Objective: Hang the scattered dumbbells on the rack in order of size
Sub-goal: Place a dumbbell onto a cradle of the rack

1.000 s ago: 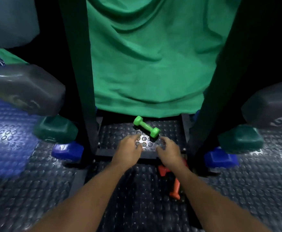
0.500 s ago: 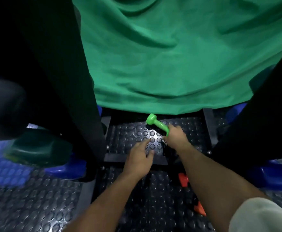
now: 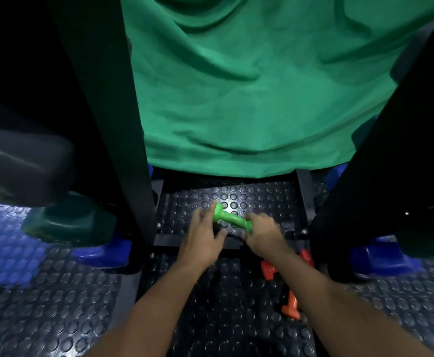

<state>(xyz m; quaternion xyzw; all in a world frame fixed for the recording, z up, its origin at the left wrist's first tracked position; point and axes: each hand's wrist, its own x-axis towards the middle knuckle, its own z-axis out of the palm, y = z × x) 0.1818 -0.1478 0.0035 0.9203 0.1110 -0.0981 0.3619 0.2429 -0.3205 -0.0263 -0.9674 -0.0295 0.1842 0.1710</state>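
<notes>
Little green dumbbell (image 3: 231, 219) is down on the studded floor mat (image 3: 259, 199) between the rack's black uprights (image 3: 113, 130), roughly 12 o'clock from the person. Right hand (image 3: 263, 231) is wrapped round its near end; left hand (image 3: 202, 231) just touches the far end, fingers loose. Risk as I see it: a one-ended grip could let it tip and drop onto the orange dumbbell (image 3: 289, 295) lying at 5 o'clock.

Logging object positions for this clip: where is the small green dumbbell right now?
In the head view, the green dumbbell is centre frame between the rack's uprights, just below the green cloth, held between the left hand and right hand.
</notes>
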